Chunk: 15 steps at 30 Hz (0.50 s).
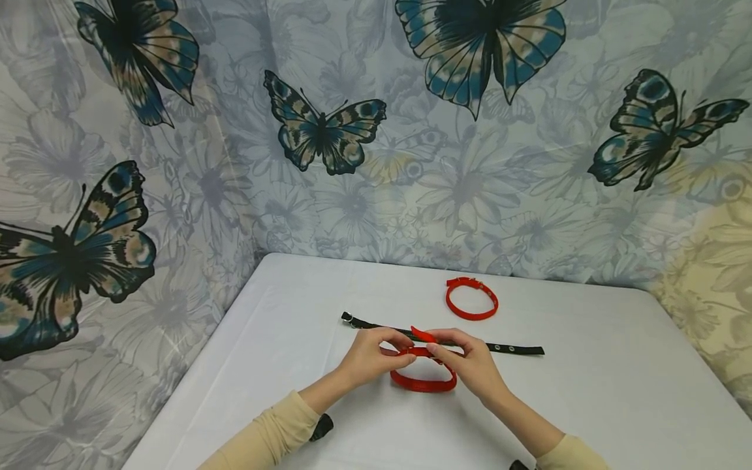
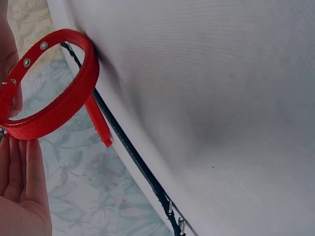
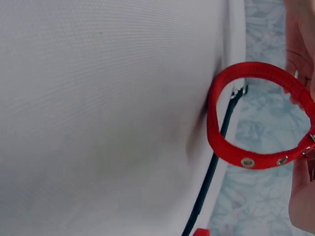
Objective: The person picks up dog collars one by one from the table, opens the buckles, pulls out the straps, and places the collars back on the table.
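Observation:
A red collar (image 1: 424, 386) with metal eyelets is bent into a loop between my two hands, its lower edge close over the white table. My left hand (image 1: 373, 354) pinches it at the left, beside the buckle. On the other side my right hand (image 1: 467, 359) pinches the strap, and a free red end sticks up between the hands. In the left wrist view the red loop (image 2: 74, 101) shows its eyelets; the fingers partly hide the buckle. The right wrist view shows the same collar (image 3: 231, 152) in front of the table edge.
Behind the hands, a black collar (image 1: 517, 350) with eyelets and a buckle lies stretched out across the table (image 1: 282, 294). Farther back rests a second red collar (image 1: 472, 316), closed into a ring. Butterfly-patterned fabric (image 1: 329, 215) hangs behind and at the left.

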{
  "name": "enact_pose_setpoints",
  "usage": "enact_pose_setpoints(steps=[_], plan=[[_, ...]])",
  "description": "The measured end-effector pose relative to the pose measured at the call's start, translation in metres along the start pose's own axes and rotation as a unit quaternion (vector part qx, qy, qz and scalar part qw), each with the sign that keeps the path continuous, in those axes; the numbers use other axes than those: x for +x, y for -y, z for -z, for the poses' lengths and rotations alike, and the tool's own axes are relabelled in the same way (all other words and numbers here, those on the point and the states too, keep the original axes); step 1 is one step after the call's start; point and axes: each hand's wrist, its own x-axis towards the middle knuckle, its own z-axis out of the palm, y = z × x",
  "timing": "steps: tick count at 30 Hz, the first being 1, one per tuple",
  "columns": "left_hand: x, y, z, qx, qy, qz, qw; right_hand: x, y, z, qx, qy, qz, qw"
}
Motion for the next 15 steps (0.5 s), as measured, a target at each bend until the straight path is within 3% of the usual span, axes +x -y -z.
enact_pose_setpoints(steps=[5,10,15], plan=[[-0.0024,-0.0021,-0.0002,0.007,0.002,0.012,0.9999,-0.0018,0.0030,0.0004,-0.023,-0.019,-0.043,0.9987],[-0.0026,-0.0021,-0.0001,0.030,-0.003,0.021,0.9993,-0.0003,0.0068,0.0025,0.032,-0.024,-0.112,0.9929],[-0.0014,-0.0016,0.0000,0.054,-0.005,0.053,0.9971,0.0041,0.0060,0.0047,0.082,-0.021,-0.161,0.9834]])
